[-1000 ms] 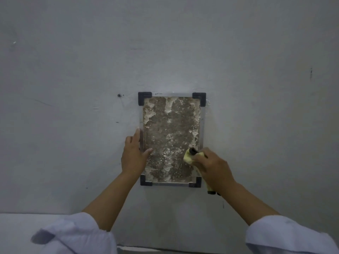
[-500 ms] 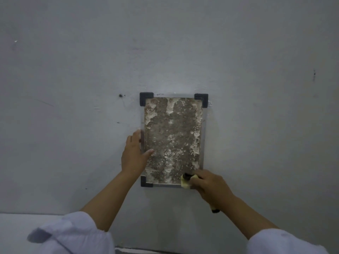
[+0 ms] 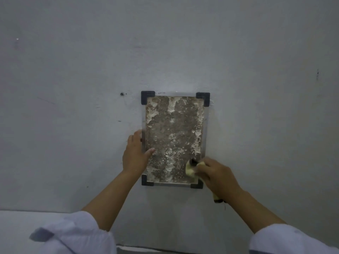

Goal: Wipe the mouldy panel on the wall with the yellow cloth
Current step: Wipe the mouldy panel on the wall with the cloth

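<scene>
While a person is working at a grey wall (image 3: 73,88), the scene is reading as follows.

Panel: the mouldy panel (image 3: 174,136) is hanging upright on the wall, pinned by four black corner brackets (image 3: 147,97), its brown face blotched with flaking white patches.

Right hand: the right hand (image 3: 218,176) is gripping the yellow cloth (image 3: 190,170), fingers curled round it, and is pressing it against the panel's lower right area, just above the bottom right bracket.

Cloth: a wad is showing at the fingertips with a dark spot on top; a tail is trailing out below the wrist.

Left hand: the left hand (image 3: 134,154) is bracing the panel's left edge, fingers straight along the frame and thumb lying on the mouldy face, holding nothing.

Progress: most of the surface is looking uncleaned, so the wiping is likely at an early stage.

Risk: hard strokes near the bracket could be snagging the cloth or loosening the panel; loose flakes may be smearing rather than lifting; the bracing thumb is sitting in the cloth's likely path.
</scene>
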